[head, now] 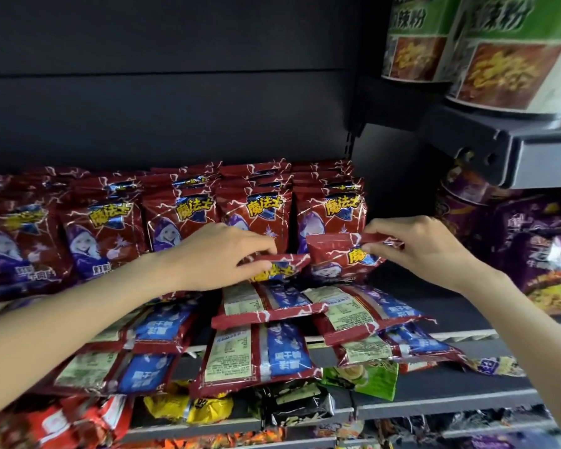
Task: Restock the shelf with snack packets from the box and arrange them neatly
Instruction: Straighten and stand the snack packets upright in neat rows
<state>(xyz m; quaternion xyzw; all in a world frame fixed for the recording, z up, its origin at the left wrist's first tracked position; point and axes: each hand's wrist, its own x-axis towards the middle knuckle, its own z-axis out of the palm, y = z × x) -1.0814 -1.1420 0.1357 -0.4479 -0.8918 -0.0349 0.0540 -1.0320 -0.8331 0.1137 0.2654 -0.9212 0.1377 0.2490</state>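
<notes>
Rows of red snack packets (182, 218) with yellow lettering stand upright along the back of the shelf (460, 335). My left hand (221, 257) pinches the top edge of one red packet (277, 268) in front of the rows. My right hand (415, 244) pinches the top edge of another red packet (340, 257) beside it, tilted. Several more red packets (256, 354) lie face down across the shelf's front, their backs up, some overhanging the edge. The box is not in view.
Purple noodle bowls (538, 247) stand to the right on the same shelf. Green-labelled tubs (506, 59) sit on a higher shelf at the upper right. Yellow, green and black packets (298, 403) fill the shelf below. The dark back panel (175, 92) rises behind.
</notes>
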